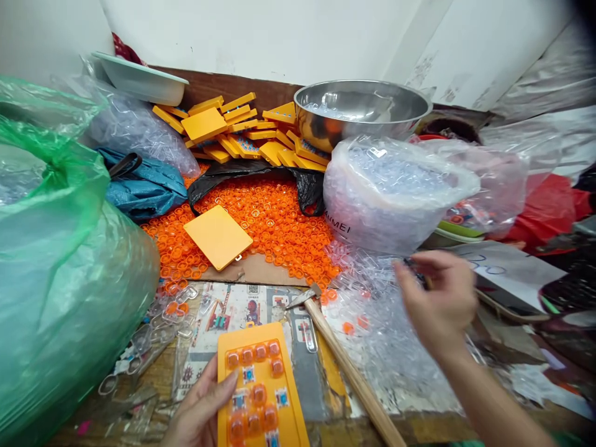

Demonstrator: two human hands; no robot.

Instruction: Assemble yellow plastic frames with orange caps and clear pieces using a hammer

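Observation:
My left hand (pixel 205 403) grips a flat yellow plastic panel (pixel 293 422) by its left edge, thumb on top. Rounded orange see-through caps (pixel 259 393) fill many of its places, while small blue-and-white pieces (pixel 281 397) show in others. Off to the right, my right hand (pixel 440 298) is raised above a heap of clear plastic pieces (pixel 372 347), its fingers closed in a pinch. Something small and dark shows at the fingertips, too blurred to name. Between the hands a hammer (pixel 344 360) with a wooden handle lies on the printed sheet covering the table.
A mass of orange rings and caps (pixel 288 230) spreads behind, with one yellow panel (pixel 218 237) on it. More yellow panels (pixel 205 124) are piled at the back beside a steel bowl (pixel 363 115). A green bag (pixel 93 279) bulges at left; a white bag (pixel 372 211) stands right.

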